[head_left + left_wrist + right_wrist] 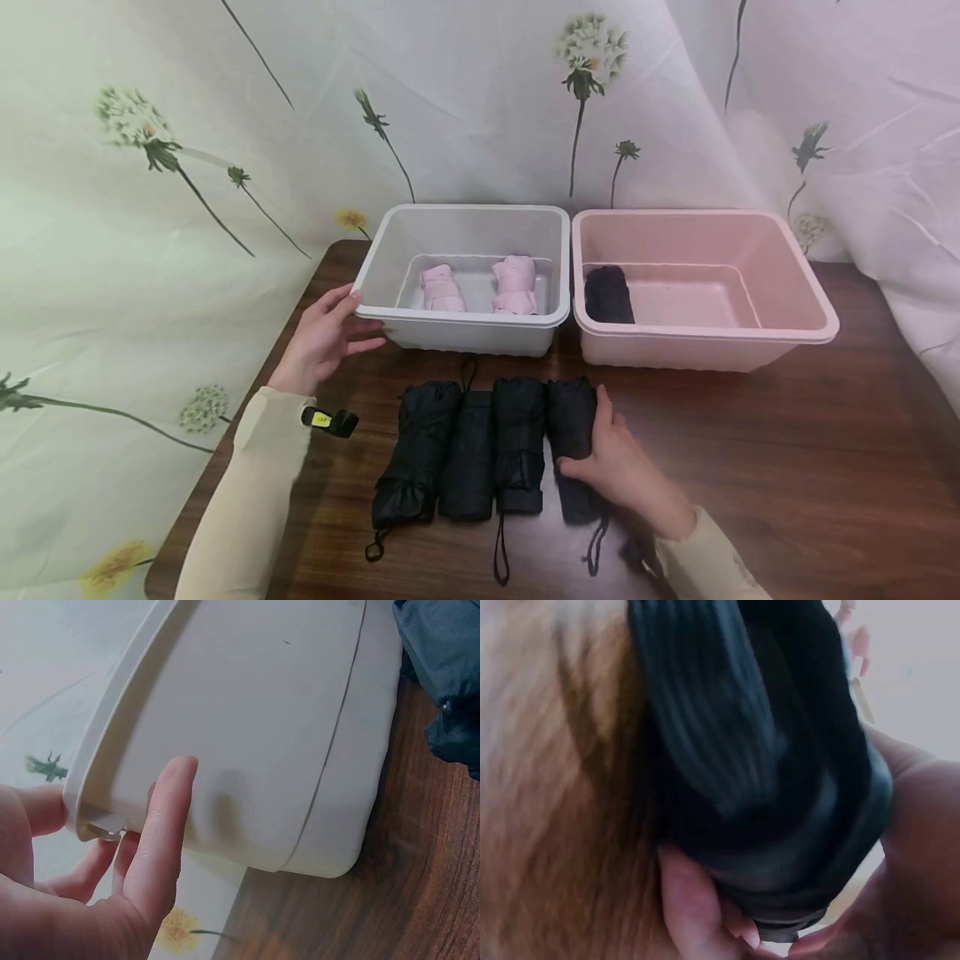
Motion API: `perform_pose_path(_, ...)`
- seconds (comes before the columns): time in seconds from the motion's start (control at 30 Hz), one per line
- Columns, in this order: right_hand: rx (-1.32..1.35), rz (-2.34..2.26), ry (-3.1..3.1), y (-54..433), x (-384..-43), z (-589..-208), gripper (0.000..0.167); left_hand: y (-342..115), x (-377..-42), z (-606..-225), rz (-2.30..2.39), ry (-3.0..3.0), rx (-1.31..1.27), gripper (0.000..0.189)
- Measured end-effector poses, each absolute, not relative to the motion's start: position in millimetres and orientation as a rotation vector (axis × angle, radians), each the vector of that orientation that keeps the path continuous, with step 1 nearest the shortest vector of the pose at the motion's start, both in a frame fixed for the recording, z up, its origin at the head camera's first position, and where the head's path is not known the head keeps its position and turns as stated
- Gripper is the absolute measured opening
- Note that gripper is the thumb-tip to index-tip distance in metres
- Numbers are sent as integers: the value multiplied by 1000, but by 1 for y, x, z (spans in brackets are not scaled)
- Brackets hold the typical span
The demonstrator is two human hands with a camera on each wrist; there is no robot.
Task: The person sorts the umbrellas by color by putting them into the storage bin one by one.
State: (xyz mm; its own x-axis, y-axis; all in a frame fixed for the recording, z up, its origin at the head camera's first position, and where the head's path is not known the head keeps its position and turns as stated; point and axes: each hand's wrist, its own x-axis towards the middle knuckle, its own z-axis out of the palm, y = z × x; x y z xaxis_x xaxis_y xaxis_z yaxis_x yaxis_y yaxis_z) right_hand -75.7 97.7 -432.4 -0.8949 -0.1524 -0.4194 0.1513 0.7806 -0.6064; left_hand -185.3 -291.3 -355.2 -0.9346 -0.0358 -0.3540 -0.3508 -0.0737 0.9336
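My left hand (322, 337) pinches the front left corner of a light grey bin's rim (465, 316); the left wrist view shows the thumb on one side of the rim (73, 791) and fingers under it. My right hand (626, 467) grips the rightmost black folding umbrella (573, 446), thumb on its front and fingers round its right side. In the right wrist view this umbrella (765, 795) is blurred and close. Left of it, several more black folding umbrellas (519, 446) lie side by side, some with wrist loops showing.
Two pink rolled bundles (515, 285) lie in the grey bin. A pink bin (705, 333) stands right beside it, with a dark rolled bundle (609, 294) at its left end. Both stand at the back of the wooden table (780, 467), before a flowered cloth (480, 100).
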Motion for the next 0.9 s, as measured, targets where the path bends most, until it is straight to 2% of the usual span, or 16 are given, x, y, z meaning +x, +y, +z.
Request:
perform_pose_path(0.1,4,-912,2520,98,-76,-432,118,-291,-186,-355,2116,1970,-423,62)
perform_pose_path(0.33,0,-825,2547,102,-75,-432,103,-291,-186,-353,2103,1975,-435,63)
perform_pose_path(0.9,-41,-886,2508,115,-75,-434,101,-292,-184,-355,2118,1966,-416,65)
